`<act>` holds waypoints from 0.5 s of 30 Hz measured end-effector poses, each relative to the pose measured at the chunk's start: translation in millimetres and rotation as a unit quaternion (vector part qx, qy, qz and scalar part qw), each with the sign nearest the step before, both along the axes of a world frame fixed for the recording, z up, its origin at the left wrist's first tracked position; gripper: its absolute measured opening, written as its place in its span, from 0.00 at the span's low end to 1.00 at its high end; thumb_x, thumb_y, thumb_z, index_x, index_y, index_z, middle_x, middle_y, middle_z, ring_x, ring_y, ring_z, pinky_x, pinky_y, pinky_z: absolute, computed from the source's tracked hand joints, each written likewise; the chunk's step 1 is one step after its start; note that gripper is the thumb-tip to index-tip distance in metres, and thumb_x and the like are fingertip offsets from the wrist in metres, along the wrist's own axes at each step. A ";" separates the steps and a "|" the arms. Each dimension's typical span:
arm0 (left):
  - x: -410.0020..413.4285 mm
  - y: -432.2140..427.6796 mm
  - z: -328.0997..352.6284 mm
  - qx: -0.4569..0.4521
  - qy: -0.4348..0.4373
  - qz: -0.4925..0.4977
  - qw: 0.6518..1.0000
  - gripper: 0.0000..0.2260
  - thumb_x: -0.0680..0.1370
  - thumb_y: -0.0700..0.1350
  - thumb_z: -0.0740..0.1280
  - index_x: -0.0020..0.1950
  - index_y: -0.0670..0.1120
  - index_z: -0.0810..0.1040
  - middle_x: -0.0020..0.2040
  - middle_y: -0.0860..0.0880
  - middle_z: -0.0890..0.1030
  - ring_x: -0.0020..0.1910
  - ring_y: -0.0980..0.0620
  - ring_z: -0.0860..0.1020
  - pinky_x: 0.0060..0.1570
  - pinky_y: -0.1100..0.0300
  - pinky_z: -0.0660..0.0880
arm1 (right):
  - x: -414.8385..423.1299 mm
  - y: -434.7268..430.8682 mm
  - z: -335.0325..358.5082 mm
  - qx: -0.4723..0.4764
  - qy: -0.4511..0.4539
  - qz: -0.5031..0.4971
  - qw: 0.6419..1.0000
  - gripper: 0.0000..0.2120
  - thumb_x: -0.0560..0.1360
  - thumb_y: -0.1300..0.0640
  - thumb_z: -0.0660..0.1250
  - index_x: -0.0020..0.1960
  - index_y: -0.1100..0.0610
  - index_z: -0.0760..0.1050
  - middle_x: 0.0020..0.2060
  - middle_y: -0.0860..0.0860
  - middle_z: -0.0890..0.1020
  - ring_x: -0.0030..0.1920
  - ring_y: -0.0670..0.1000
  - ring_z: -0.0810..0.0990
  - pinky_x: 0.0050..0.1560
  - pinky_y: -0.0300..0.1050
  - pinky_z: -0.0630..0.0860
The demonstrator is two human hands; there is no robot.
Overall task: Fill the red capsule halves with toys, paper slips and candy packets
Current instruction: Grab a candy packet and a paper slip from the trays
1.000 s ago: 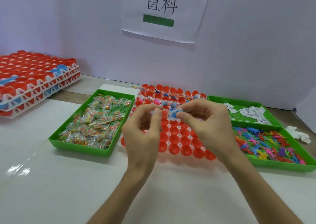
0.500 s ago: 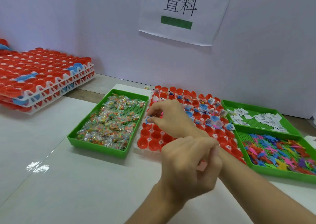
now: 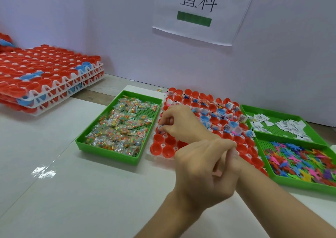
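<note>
A white tray of red capsule halves (image 3: 164, 148) lies in the middle of the table; the far rows hold toys, slips and packets. My right hand (image 3: 181, 123) reaches across to the tray's left edge and pinches a small blue and white item (image 3: 160, 128) over a capsule half there. My left hand (image 3: 203, 170) hovers in front of the tray, against my right wrist, with its fingers curled and nothing visible in them. Candy packets (image 3: 118, 126) fill the green tray on the left. On the right are paper slips (image 3: 289, 126) and colourful plastic toys (image 3: 300, 163).
The candy tray's green rim (image 3: 107, 155) touches the capsule tray's left side. Two green trays (image 3: 298, 184) stand at the right. Stacked trays of red and blue capsule halves (image 3: 45, 77) sit at the far left. A white wall with a paper sign (image 3: 198, 14) closes the back.
My hands were together over the tray's middle. My right hand has moved left to the tray's edge with the small item, and my left hand has drawn back toward me.
</note>
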State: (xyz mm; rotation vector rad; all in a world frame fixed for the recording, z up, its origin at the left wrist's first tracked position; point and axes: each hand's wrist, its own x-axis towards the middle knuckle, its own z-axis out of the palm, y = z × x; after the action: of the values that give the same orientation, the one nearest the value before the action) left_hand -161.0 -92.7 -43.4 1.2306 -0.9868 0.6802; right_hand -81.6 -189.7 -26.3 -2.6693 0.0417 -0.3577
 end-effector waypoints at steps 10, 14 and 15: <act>0.5 1.3 2.1 0.009 -0.003 0.000 1.000 0.07 0.76 0.39 0.67 0.41 0.39 0.82 0.30 0.50 0.77 0.33 0.65 0.66 0.40 0.78 0.62 | -1.6 -6.7 12.3 0.006 0.083 0.058 0.995 0.10 0.74 0.60 0.75 0.55 0.56 0.84 0.37 0.39 0.80 0.39 0.33 0.80 0.41 0.28 0.77; 0.6 1.4 1.7 0.008 0.000 0.004 1.000 0.08 0.78 0.40 0.66 0.41 0.40 0.82 0.29 0.50 0.76 0.28 0.58 0.69 0.33 0.73 0.63 | -2.8 -5.6 11.7 0.012 0.045 0.043 0.998 0.06 0.74 0.60 0.75 0.50 0.55 0.84 0.38 0.43 0.82 0.39 0.41 0.81 0.42 0.34 0.79; 0.7 1.6 1.9 0.010 0.000 0.005 1.000 0.07 0.77 0.40 0.66 0.41 0.40 0.82 0.29 0.51 0.76 0.28 0.58 0.69 0.32 0.72 0.63 | -2.4 -5.5 11.1 0.012 0.038 0.039 0.998 0.04 0.73 0.59 0.76 0.48 0.54 0.84 0.37 0.42 0.81 0.38 0.40 0.80 0.39 0.33 0.77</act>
State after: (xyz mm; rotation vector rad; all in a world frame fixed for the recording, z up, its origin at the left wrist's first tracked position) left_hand -160.3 -91.1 -41.5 1.2537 -0.9895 0.6804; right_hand -84.0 -195.2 -15.2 -2.6506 -0.0358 -0.2288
